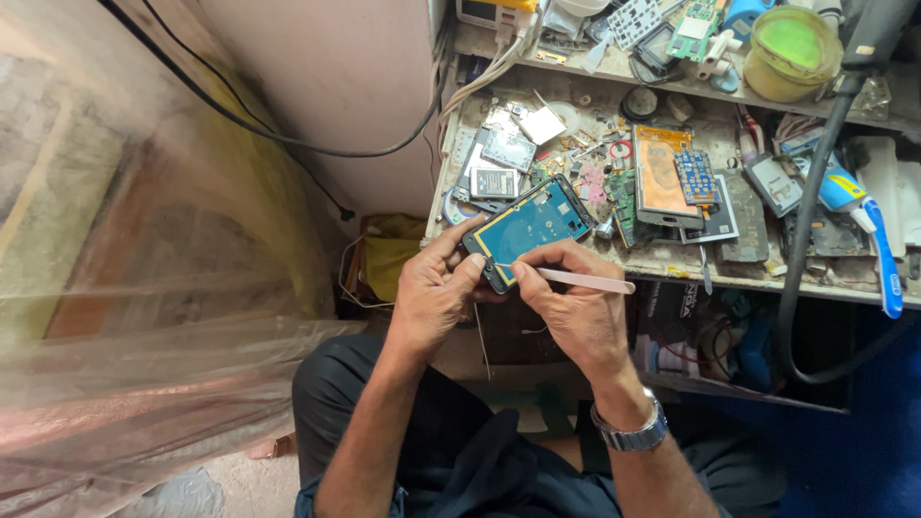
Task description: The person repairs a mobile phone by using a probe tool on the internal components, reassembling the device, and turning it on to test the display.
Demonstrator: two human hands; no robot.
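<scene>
My left hand [434, 286] grips the near end of an opened phone body [530, 226], whose teal inner frame faces up over the front edge of the workbench [672, 261]. My right hand [574, 299] pinches a thin pale pink pry stick [585, 281]. The stick's tip rests at the phone's lower corner, close to my left thumb. A metal watch [631, 434] sits on my right wrist.
The bench holds several phone parts: an orange-backed phone frame [658, 175], small circuit boards [696, 176], a blue-handled tool [868, 230]. A green-lidded tub [792, 50] stands on the shelf above. A thick black hose [804, 230] hangs at right. Clear plastic sheeting [144, 288] covers the left.
</scene>
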